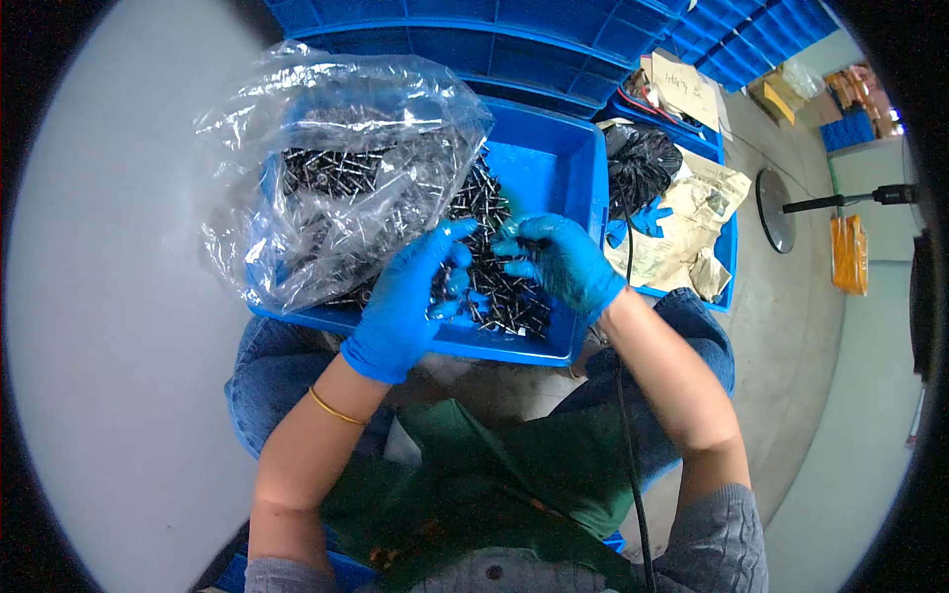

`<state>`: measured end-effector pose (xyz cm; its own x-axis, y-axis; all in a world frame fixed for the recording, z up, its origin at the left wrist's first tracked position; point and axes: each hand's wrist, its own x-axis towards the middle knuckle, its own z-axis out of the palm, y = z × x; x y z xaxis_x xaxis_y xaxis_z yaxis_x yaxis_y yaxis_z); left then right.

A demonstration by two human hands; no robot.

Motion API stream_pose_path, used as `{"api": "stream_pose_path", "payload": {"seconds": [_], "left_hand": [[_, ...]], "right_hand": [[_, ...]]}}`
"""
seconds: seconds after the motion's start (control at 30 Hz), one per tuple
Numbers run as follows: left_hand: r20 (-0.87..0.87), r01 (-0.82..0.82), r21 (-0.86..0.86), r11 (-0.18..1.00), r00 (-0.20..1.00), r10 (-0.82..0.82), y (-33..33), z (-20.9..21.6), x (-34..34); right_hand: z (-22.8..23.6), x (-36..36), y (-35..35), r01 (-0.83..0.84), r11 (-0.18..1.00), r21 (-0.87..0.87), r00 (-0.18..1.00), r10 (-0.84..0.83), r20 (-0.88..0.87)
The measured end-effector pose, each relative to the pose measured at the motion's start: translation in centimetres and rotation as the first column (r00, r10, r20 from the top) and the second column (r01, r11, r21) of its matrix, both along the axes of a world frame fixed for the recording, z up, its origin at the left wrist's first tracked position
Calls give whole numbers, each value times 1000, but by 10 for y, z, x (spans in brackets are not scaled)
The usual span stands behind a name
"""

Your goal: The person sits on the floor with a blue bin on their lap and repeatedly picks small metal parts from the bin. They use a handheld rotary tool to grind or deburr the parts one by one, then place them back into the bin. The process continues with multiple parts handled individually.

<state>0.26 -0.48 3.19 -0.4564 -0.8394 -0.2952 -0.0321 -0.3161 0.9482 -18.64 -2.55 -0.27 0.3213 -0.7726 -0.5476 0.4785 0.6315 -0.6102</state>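
A blue plastic bin (554,148) in front of me holds a heap of small, slim, dark metal pieces (514,306) with shiny shafts, like screws or pins. My left hand (400,301), in a blue glove, is over the heap beside the plastic bag, its fingers bent and apart. Across from it, my gloved right hand (563,262) reaches in over the bin's right part, fingers loosely spread and pointing left. Whether small pieces lie against either hand's fingertips is too fine to make out. A clear plastic bag (336,227) covers the bin's left side, with many more such pieces showing through and under it.
Stacked blue crates (445,49) stand right behind the bin. To the right, another blue crate (730,262) holds brown paper (702,212), a black plastic bag (641,163) and a blue glove (647,219). A black cable (631,445) hangs by my right arm. A round stand base (776,210) is farther right.
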Motion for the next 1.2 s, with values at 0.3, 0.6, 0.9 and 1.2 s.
{"api": "stream_pose_path", "payload": {"seconds": [0.3,0.6,0.9,1.2], "left_hand": [[-150,-160,276,948,967,207,-8,-20,8],[-31,-247,163,955,966,255,-8,-11,2],[-161,-137,142,980,974,160,7,8,-22],[-92,-150,-110,983,986,140,7,-1,-20]], "right_hand": [[-95,23,13,-952,123,279,-270,83,-959],[-64,7,8,-773,594,-221,510,376,-773],[22,10,23,-21,999,42,993,16,115],[16,22,23,-42,996,85,960,16,279]]}}
